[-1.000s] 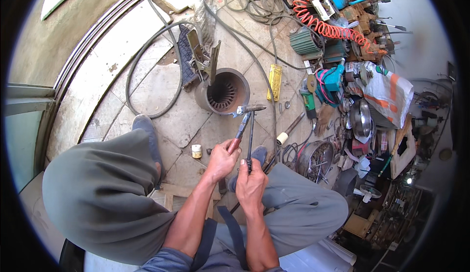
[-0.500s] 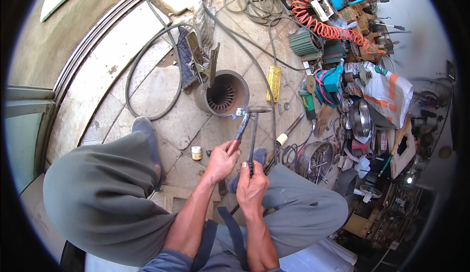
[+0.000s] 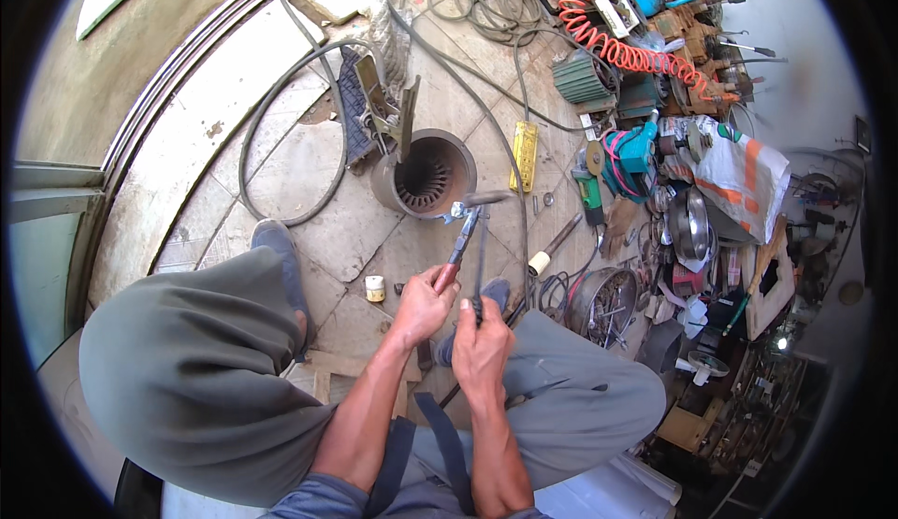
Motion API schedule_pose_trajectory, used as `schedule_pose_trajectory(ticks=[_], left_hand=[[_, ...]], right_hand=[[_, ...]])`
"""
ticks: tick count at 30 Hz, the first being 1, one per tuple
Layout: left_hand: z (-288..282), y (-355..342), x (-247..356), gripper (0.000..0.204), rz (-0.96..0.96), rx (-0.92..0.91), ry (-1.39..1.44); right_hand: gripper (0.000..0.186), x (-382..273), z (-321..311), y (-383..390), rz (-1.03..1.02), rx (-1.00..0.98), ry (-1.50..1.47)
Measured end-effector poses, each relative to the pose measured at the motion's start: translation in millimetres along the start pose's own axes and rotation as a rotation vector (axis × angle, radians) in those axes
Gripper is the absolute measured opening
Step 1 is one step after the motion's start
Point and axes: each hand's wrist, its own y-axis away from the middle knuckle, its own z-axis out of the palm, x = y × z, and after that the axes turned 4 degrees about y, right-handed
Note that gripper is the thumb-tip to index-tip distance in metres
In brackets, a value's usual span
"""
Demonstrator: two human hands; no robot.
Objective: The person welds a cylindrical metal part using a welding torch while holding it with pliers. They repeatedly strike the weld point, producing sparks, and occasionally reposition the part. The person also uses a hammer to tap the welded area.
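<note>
My left hand (image 3: 426, 306) is closed around the red grips of a pair of pliers (image 3: 457, 250). Their jaws point away from me and pinch a small bluish-white piece (image 3: 456, 209), too small to make out. In my right hand (image 3: 482, 337) is the thin dark shaft of a chipping hammer (image 3: 488, 198), blurred by motion. Its slim head lies crosswise close by the jaws; whether it touches the piece I cannot tell. Just beyond stands a grey metal cylinder (image 3: 385, 185) with slotted ribs inside. Rusty angled metal plates (image 3: 408, 117) lean at its far left side.
A cable (image 3: 245, 164) loops across the tiled floor. Right of the cylinder lie a yellow power strip (image 3: 523, 156), a green grinder (image 3: 589, 199) and a bowl of metal parts (image 3: 603, 306). A small white container (image 3: 375, 289) stands near my left foot. Tools crowd the right side.
The chipping hammer's head has shifted slightly up and left, and its shaft is now more blurred. My left hand and the pliers have barely moved.
</note>
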Motion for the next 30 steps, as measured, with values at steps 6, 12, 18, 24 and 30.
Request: schedule_pose_trajectory(ticks=[6,12,18,24,30], left_hand=[[2.5,1.9,2.0,0.037,0.006,-0.003,0.031],[4.0,0.1,-0.4,0.037,0.027,-0.002,0.065],[2.2,-0.6,-2.2,0.038,0.09,0.021,0.045],[3.1,3.1,3.4,0.037,0.028,0.008,0.048],[2.8,0.6,1.6,0.038,0.04,0.01,0.024]], right_hand=[[0.019,10.0,4.2,-1.4,-0.08,0.048,0.023],[0.019,12.1,3.6,-0.4,-0.091,0.04,0.033],[0.02,8.9,2.9,0.1,-0.072,0.032,0.048],[0.022,-1.1,0.2,0.2,0.018,-0.043,0.041],[0.023,5.5,3.0,2.4,0.021,-0.046,0.021]])
